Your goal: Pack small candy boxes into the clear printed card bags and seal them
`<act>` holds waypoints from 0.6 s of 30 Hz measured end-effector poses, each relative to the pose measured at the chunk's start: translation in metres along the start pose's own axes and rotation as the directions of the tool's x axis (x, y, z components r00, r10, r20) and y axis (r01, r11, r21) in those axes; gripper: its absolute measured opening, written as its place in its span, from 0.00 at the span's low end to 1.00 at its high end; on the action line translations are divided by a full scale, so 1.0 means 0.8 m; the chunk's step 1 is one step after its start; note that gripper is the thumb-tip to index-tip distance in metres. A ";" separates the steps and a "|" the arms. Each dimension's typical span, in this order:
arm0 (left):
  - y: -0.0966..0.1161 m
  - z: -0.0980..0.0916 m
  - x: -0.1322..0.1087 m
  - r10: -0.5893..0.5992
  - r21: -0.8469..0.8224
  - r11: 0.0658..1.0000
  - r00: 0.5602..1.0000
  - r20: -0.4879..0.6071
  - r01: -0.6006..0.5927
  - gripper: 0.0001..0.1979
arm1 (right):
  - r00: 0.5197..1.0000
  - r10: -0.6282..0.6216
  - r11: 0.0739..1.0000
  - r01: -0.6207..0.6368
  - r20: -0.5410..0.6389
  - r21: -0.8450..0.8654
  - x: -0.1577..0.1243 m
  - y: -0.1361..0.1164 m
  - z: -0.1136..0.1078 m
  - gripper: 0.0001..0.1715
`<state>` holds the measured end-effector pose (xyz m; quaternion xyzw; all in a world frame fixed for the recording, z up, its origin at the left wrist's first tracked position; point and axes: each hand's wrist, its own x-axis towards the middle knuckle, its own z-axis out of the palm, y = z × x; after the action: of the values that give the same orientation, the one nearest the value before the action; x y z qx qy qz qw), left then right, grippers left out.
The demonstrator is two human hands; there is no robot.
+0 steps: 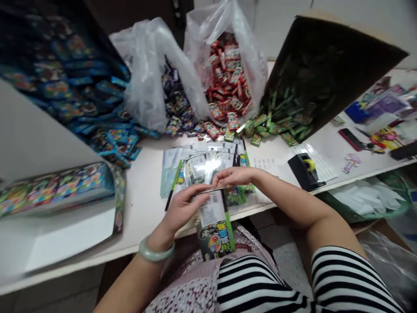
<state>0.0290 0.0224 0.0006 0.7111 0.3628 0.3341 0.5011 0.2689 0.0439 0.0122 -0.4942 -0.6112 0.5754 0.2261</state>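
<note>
My left hand (182, 208) grips the left upper edge of a flat printed pouch (215, 226) with a green border and a barcode label, held upright over my lap. My right hand (233, 176) pinches the pouch's top edge from the right. Just beyond my hands a stack of empty clear pouches (198, 163) lies on the white table (143, 191). A pale green bangle (155, 253) sits on my left wrist.
Small packets spill onto the table: blue ones (107, 126) at the left, purple (177, 108) and red (228, 82) in plastic bags, green (283, 119) from a tipped cardboard box. A printed display box (55, 189) stands at the left, a black tape dispenser (304, 171) at the right.
</note>
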 end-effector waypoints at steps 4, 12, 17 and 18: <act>-0.021 -0.028 0.009 -0.311 -0.232 0.942 0.894 -0.324 0.244 0.16 | 0.848 0.097 0.971 -0.195 -0.520 -0.137 -0.008 0.024 -0.118 0.10; -0.059 -0.079 0.032 -0.643 -0.643 0.729 0.558 -0.524 0.237 0.20 | 0.510 0.026 0.759 -0.570 -0.859 -0.316 -0.057 0.108 -0.321 0.31; -0.072 -0.070 0.016 -0.682 -0.553 0.719 0.581 -0.445 0.421 0.30 | 0.539 0.024 0.613 -0.673 -0.842 -0.414 -0.031 0.131 -0.359 0.41; -0.073 -0.070 0.010 -0.690 -0.509 0.718 0.583 -0.429 0.475 0.33 | 0.511 0.045 0.571 -0.718 -0.858 -0.398 -0.024 0.132 -0.364 0.42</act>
<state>-0.0242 0.0691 -0.0388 0.3087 0.6526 0.4086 0.5584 0.5588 0.1511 -0.0113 -0.8691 -0.4813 0.0502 0.1019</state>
